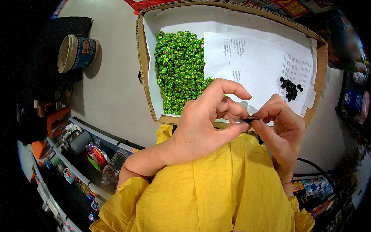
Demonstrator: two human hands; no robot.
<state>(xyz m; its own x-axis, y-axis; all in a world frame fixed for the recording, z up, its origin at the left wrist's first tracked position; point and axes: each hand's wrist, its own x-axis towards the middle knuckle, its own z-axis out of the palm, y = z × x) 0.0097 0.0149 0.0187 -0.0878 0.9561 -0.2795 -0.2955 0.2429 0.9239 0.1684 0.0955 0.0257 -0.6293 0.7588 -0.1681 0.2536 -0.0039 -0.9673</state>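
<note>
**Both hands pinching one small dark piece at the box's near edge**

At far left, a tub (83, 53) with a pale rim is standing on the grey table (118, 73); below it, a rack (102, 135) is holding mixed goods, among them a clear bottle (111, 170); further right, a cardboard box (143, 73) with a white lining is lying before the person; in its left part, many shiny green-and-yellow pieces (179, 69) are lying packed together in a broad patch.

Below the box, a yellow garment (208, 185) is filling the lower middle of the view; above it, the left hand (203, 120) is reaching in, bent at the wrist, gripping the dark piece (250, 120) by thumb and fingertips, its index finger arching above; the piece is sitting between the two hands, at the box's near edge, its shape mostly hidden by the fingers; the right hand (284, 125) is meeting it from the other side, pinching it between thumb and forefinger.

Behind the hands, printed paper (251, 77) is covering the box's middle and right; on it, toward the right wall, small black pieces (290, 89) are lying in a loose cluster.
</note>
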